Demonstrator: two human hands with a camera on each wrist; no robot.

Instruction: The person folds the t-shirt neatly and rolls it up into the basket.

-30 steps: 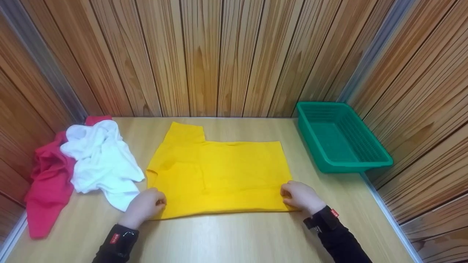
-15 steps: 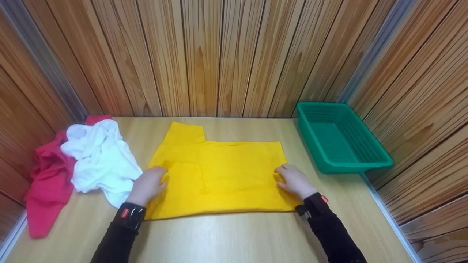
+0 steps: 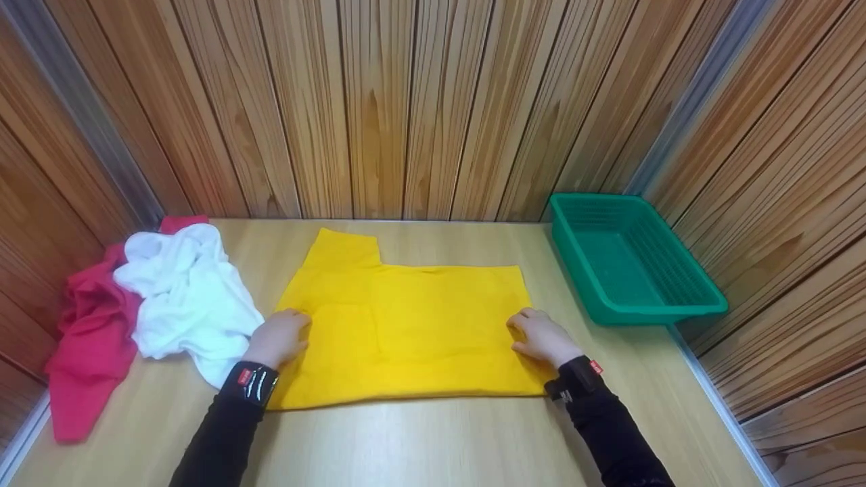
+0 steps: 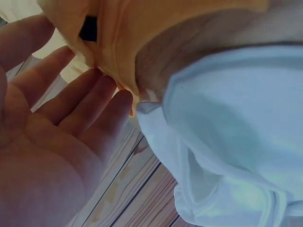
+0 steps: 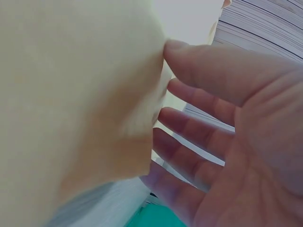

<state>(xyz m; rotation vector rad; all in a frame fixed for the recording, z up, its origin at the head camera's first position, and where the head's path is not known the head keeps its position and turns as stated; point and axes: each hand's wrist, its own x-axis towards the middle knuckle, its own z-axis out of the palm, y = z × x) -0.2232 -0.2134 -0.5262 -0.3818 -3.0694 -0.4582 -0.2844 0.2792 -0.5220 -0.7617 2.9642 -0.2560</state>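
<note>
A yellow shirt [image 3: 440, 318] lies flat and folded in the middle of the table, with one sleeve sticking out at its far left. My left hand [image 3: 281, 335] rests at its left side; in the left wrist view the fingers [image 4: 85, 97] are extended and touch the yellow cloth, near a small black label [image 4: 88, 28]. On the right side, my right hand [image 3: 543, 336] touches the shirt. The right wrist view has its thumb [image 5: 203, 61] and fingers spread, tips against the cloth's edge. Neither hand visibly grips the fabric.
A crumpled white garment [image 3: 193, 297] lies at the left, close to my left forearm, partly over a red garment [image 3: 91, 358]. At the back right stands a green plastic basket [image 3: 629, 312]. Wood-panelled walls [image 3: 419, 115] enclose the table [image 3: 406, 446].
Both hands have slid from the shirt's near corners, where their fingers were curled, farther up along its sides, and their fingers have loosened. The shirt stays in place.
</note>
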